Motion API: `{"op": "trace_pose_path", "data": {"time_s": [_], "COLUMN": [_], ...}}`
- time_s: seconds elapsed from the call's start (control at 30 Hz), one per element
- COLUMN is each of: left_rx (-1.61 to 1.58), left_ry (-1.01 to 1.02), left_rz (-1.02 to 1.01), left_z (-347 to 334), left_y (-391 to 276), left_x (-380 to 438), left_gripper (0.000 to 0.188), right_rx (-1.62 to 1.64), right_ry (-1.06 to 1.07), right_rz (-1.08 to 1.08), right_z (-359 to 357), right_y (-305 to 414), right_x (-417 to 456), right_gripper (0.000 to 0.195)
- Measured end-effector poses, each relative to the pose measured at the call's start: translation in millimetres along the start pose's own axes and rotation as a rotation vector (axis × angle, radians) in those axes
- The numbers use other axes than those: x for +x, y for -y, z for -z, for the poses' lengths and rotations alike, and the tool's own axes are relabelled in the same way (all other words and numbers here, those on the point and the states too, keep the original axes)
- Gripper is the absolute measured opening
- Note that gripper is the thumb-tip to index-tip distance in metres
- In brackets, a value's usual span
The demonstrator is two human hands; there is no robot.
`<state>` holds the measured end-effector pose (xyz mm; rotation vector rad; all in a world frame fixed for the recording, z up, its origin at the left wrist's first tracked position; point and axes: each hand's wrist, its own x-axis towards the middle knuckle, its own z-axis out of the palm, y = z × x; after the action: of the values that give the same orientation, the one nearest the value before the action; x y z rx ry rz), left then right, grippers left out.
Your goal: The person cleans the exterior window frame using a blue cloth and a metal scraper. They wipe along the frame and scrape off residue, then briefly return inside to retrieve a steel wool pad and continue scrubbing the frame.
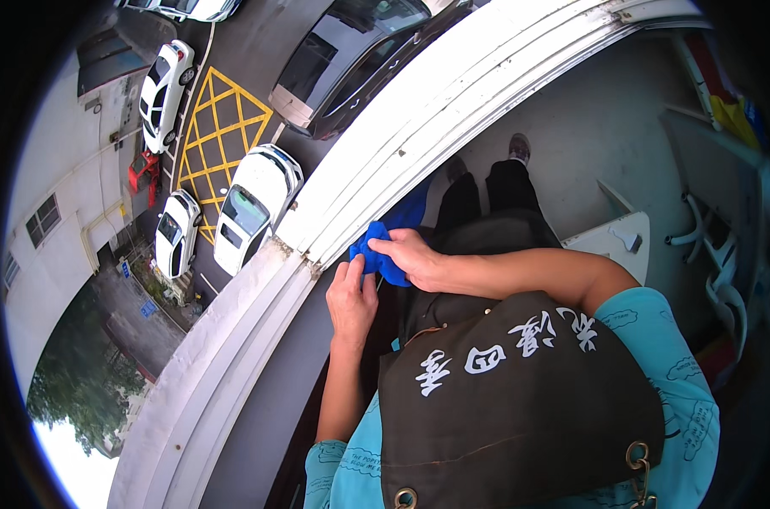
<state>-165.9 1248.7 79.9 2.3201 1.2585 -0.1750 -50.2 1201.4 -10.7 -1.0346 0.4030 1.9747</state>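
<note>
A crumpled blue cloth (380,262) is held at the inner edge of a white window frame (391,146). My right hand (415,257) grips it from the right, thumb on top. From below, my left hand (352,305) reaches up and pinches the cloth's left edge between thumb and forefinger; the exact contact is partly hidden. Both hands are close together near the corner where the frame's tracks meet. Behind my right hand, a larger piece of blue material (412,207) hangs beside the frame; what it is cannot be told.
Outside and far below are parked cars (254,203) and yellow road markings (223,137). My dark apron (518,413) bears writing. Indoors, a white panel (614,245) with a small tool on it stands to the right, near white curved tubing (696,223). Dirt marks the frame's corner (305,257).
</note>
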Motion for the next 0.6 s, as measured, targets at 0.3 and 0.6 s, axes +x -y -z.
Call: {"op": "trace_pose_path", "data": {"time_s": [0.3,0.6], "left_rx": [-0.077,-0.093], "left_ry": [-0.264,-0.120], "left_rz": [0.219,0.278], "left_z": [-5.1,9.5], "left_y": [34.3,64.8], "left_x": [-49.5,-34.2], "left_gripper": [0.033,0.026], "right_rx": [-0.221,-0.118], "right_ry": [0.029,-0.002], "right_rz": [0.019,0.001], "right_z": [-40.4,-55.6], "right_y": [-38.8,-48.1], "right_x": [18.1,43.0], "right_gripper": [0.018,0.018]}}
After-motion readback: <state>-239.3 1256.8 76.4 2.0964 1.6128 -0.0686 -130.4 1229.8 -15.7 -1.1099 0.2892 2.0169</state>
